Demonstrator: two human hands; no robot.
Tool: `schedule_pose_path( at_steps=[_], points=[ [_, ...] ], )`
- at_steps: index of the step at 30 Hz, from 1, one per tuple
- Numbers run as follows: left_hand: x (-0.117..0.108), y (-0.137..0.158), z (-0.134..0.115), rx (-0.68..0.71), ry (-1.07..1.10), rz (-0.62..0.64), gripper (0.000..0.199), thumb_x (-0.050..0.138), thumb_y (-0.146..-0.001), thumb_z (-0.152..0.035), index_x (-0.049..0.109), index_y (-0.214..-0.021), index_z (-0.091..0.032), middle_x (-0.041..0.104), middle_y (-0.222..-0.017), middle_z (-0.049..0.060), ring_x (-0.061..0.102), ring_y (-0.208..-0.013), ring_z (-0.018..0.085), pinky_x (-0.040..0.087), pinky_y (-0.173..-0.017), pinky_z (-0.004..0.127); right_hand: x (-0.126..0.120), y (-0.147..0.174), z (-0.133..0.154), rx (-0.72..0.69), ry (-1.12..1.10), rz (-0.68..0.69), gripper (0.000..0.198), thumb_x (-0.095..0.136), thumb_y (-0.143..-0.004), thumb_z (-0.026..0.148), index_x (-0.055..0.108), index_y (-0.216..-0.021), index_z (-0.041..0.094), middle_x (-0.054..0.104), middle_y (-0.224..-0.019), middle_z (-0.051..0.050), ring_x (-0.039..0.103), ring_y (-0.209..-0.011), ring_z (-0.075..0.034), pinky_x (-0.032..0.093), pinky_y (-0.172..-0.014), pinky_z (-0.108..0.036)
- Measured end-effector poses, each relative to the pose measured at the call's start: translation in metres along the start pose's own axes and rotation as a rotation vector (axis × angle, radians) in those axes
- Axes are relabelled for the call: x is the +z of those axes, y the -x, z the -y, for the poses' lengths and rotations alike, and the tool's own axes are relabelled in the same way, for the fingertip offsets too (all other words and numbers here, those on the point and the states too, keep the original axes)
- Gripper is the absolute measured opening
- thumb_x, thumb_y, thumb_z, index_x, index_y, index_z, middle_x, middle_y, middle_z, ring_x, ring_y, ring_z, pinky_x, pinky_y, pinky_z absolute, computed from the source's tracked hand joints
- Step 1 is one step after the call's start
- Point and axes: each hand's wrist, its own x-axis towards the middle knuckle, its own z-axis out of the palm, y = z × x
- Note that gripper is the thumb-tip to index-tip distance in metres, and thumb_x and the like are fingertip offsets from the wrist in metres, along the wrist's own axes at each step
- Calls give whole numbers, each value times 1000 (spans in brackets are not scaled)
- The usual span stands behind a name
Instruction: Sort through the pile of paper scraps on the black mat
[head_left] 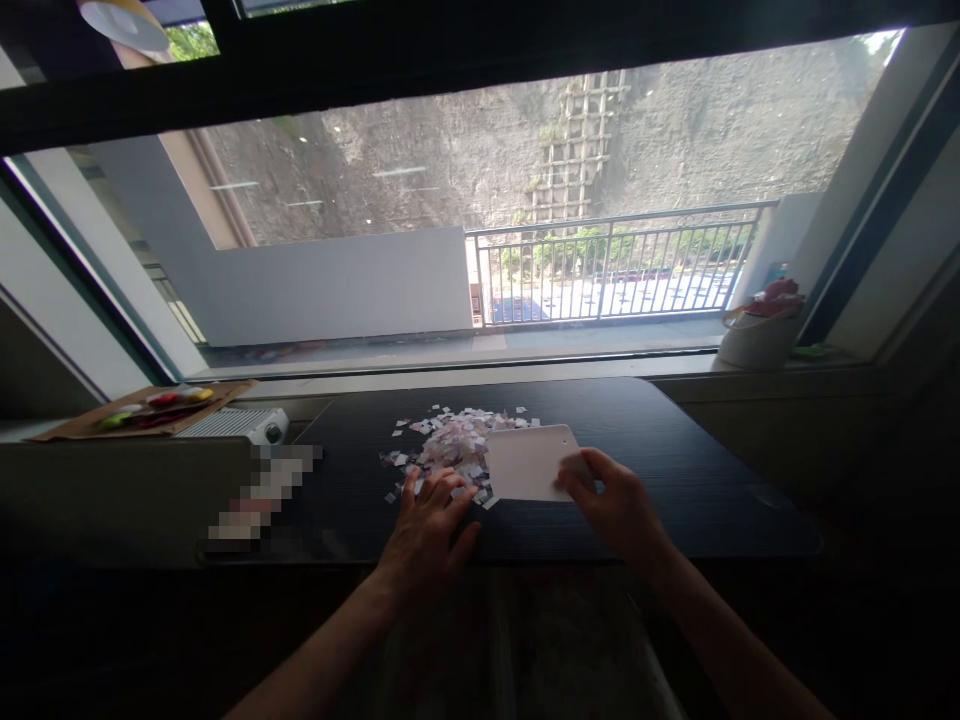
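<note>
A heap of small paper scraps [456,440], mostly white with some pinkish ones, lies on the dark tabletop [645,430]. My right hand [619,500] pinches the right edge of a flat white board [529,465] with rounded corners and a small hole near its top right corner. The board's left edge meets the right side of the heap. At the near side of the heap is my left hand [431,520], palm down with fingers apart, its fingertips touching or just over the nearest scraps. It holds nothing that I can see.
Behind the table runs a window sill [360,380] under a large window. A white container [759,335] with red contents stands on the right of the sill. To the left are a brown sheet [142,410] with coloured items and a white ridged device [240,425].
</note>
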Motion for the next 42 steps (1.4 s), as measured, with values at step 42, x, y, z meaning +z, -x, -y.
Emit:
schedule_pose_path(
  at_steps=[42],
  points=[
    [-2, -1, -3, -130, 52, -137, 21, 48, -81, -19, 68, -87, -22, 60, -93, 5, 51, -104, 24, 26, -105, 57, -27, 7, 9, -97, 226, -38, 14, 54, -78, 34, 64, -81, 24, 66, -81, -4, 58, -78, -23, 43, -66, -32]
  ],
)
